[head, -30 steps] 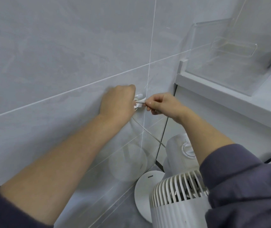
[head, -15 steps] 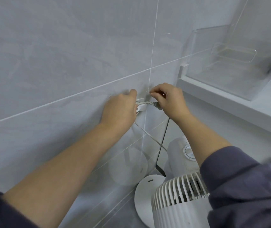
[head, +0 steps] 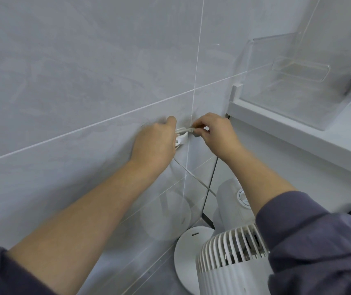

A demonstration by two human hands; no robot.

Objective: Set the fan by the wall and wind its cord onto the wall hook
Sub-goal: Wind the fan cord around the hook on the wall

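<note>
The right hand (head: pixel 217 136) pinches the end of the thin white cord (head: pixel 188 130) at the small white wall hook (head: pixel 182 139). The left hand (head: pixel 155 143) rests by the hook too — its fingers are hidden, so I cannot tell its hold. The round white fan (head: pixel 228 262) stands below, by the grey tiled wall (head: pixel 85 81).

Both arms reached forward, hands close together, not touching. Left forearm (head: pixel 89 218) bare, stretched long from lower left; left sleeve (head: pixel 2 275) bunched near elbow. Left hand (head: pixel 154 145) back toward camera, one finger extended along top edge, other fingers tucked out of sight; grip not visible. Right forearm (head: pixel 262 177) bare, angled in from lower right; right sleeve (head: pixel 319 243) bunched below elbow. Right hand (head: pixel 216 138) bent at wrist, fingers curled, thumb and fingertips pinched on cord (head: pixel 183 130) end, pointing toward left hand.
</note>
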